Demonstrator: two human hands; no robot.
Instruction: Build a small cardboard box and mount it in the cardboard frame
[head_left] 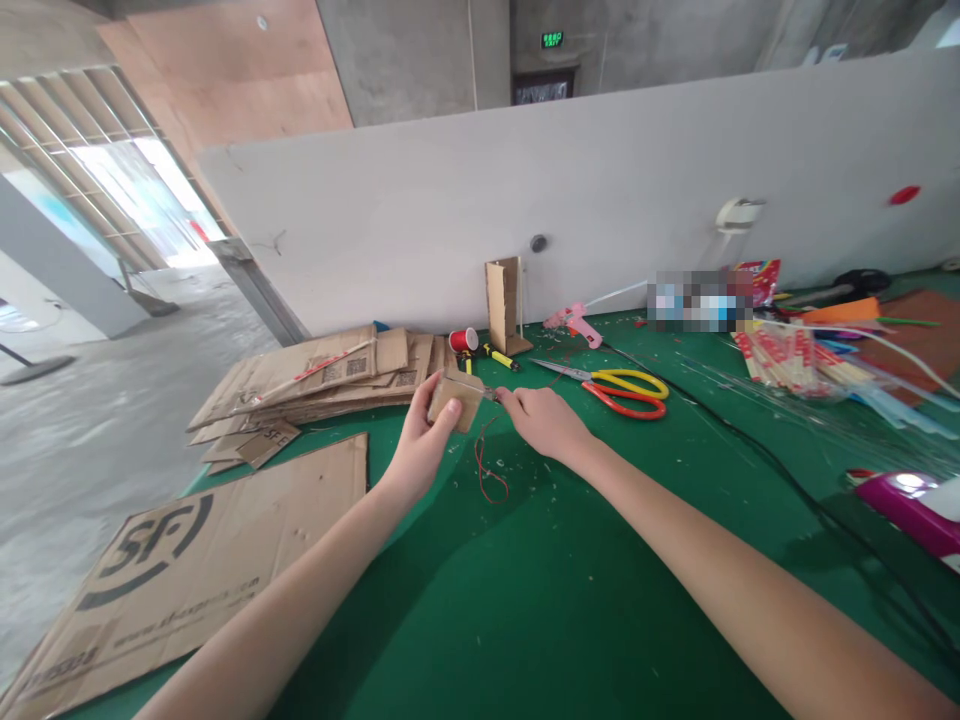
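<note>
Both hands meet just left of the yellow-and-red scissors (626, 388), which lie flat on the green table (600, 600). The left hand (420, 450) is clamped on a small cardboard piece (454, 398), thumb on its near face and fingers wrapped behind, and holds it just above the table. The right hand (544, 420), nearer the scissors, has its fingertips pinched together at the right edge of that piece. What they grip there is too small to make out. A thin red wire (487, 475) loops down from between the 2 hands onto the table, to the lower left of the scissors. Beyond the scissors and slightly left, a pink glue gun (574, 322) lies near the white wall. An upright cardboard stand (502, 305) and a red cup (463, 340) sit further left of it. Far left of the scissors is a pile of flattened boxes (322, 375), with 1 large printed cardboard sheet (187, 570) in front of it.
</note>
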